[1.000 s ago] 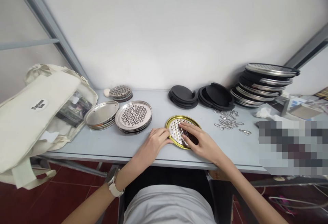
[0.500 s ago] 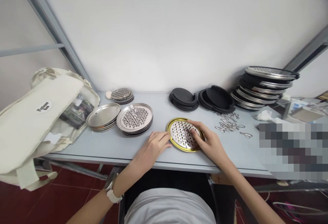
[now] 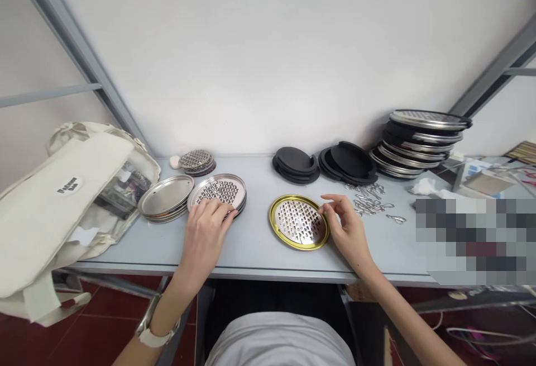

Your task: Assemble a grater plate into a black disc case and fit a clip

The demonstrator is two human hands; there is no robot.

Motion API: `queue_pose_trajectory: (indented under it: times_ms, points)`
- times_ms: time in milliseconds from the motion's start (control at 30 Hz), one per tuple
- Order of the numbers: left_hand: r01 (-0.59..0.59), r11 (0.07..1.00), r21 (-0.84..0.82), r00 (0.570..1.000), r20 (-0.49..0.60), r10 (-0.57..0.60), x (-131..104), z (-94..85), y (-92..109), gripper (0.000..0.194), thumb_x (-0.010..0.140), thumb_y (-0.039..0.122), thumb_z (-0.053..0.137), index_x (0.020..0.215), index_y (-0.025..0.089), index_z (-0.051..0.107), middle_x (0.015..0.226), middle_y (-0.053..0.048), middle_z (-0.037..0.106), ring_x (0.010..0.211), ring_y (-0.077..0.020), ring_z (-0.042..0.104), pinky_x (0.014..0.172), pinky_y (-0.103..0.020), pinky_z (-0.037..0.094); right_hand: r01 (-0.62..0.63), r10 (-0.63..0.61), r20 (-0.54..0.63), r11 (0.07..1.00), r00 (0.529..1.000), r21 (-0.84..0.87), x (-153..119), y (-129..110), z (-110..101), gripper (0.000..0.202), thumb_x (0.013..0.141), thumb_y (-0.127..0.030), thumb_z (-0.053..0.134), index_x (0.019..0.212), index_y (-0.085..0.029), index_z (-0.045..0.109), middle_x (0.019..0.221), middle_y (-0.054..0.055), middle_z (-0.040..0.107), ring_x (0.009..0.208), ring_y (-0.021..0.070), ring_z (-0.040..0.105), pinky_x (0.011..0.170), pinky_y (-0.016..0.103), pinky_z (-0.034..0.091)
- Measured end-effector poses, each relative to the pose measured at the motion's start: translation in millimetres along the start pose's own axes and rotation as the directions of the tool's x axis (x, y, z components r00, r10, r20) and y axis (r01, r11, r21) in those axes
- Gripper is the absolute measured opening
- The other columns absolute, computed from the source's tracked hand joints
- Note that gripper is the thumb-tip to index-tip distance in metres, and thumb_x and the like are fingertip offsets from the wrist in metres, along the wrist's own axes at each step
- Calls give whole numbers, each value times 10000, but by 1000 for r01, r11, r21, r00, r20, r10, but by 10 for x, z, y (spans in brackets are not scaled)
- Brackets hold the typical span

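Note:
A yellow-rimmed round plate point(image 3: 274, 226) lies near the table's front edge, with a perforated metal grater disc point(image 3: 298, 222) inside its rim. My right hand point(image 3: 345, 232) is at the plate's right edge, thumb and forefinger apart, holding nothing. Further left, my left hand point(image 3: 207, 232) is over the front of a stack of silver grater plates point(image 3: 220, 187); its fingertips overlap the top plate, and whether they grip it is hidden. Left of that stands a stack of plain silver plates point(image 3: 166, 195). Behind is a pile of small grater discs point(image 3: 196, 159).
Black round holders point(image 3: 295, 162) and more black holders point(image 3: 354, 162) sit along the wall. Metal clips point(image 3: 371, 201) lie scattered before them. A tall stack of black-and-silver plates point(image 3: 422, 142) rises at the right. A cream bag point(image 3: 46, 198) rests on the left.
My left hand has moved left from the yellow-rimmed plate to the silver grater stack. My right hand has drawn back from the grater disc to the plate's right edge.

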State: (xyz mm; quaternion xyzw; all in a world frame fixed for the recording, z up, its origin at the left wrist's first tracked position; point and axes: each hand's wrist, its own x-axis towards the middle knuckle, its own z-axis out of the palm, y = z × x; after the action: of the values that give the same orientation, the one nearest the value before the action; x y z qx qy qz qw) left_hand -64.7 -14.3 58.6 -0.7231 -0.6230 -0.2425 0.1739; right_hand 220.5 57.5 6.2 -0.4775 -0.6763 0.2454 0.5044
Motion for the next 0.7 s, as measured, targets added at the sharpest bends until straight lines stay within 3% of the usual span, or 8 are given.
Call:
queue_pose_trajectory:
  times_ms: [100,200,300,367,433,533,633,700]
  points:
    - [-41,998,45,999,-27,42,6,-11,15,156,942,228,484,876,186,619,847,-42,630,830,-212,532,751,-349,360,38,-39,-33,999,999,-3,19,39,-6,163,908,-308,510,1040,-225,557,994,42,615,960,195,588,881,344,430]
    - [-45,998,52,973,-223,56,30,-61,-23,140,935,219,498,874,178,618,807,-44,633,792,-198,537,744,-336,370,15,-17,-49,999,999,-28,29,49,-15,152,901,-326,523,1001,-223,575,940,33,617,904,195,588,885,360,425]
    - [-105,994,23,866,-489,103,63,-192,-40,32,878,169,589,871,183,616,772,-29,646,715,-165,543,745,-313,403,0,-2,-60,999,998,-32,22,13,-17,188,919,-362,491,1005,-218,575,915,41,614,874,198,581,854,359,438]
    - [-165,986,-14,784,-608,122,83,-318,27,119,820,108,651,900,194,627,774,-14,659,685,-145,554,718,-296,414,15,-15,-54,1000,998,-13,6,-30,-14,218,933,-382,462,1017,-213,571,946,58,615,899,206,583,849,355,446]
    - [-173,970,-169,761,-648,23,101,-434,171,173,790,76,670,902,202,634,768,-2,654,686,-138,562,697,-285,427,26,-26,-9,999,1000,37,-17,-78,-13,257,946,-396,437,1089,-217,552,978,66,616,886,199,594,831,343,461]
    - [-167,826,-538,821,-540,-185,143,-480,469,83,821,115,641,835,197,631,728,13,606,671,-116,546,633,-245,432,21,-39,123,990,992,143,-56,-135,-23,363,975,-415,361,1277,-236,451,1013,59,620,763,162,600,770,321,483]
    - [33,537,-843,939,-157,-305,193,-304,738,98,884,239,585,811,177,603,682,22,557,614,-87,520,570,-199,421,-8,-20,140,981,990,195,-73,-154,-49,406,992,-436,277,1321,-245,419,1057,58,622,805,166,602,781,319,485]
    - [209,296,-932,944,114,-308,211,-97,850,187,901,316,557,796,163,581,641,29,525,592,-76,511,570,-186,430,-37,26,65,984,998,174,-58,-144,-71,387,985,-450,304,1242,-238,501,1048,54,633,877,184,598,805,316,479]
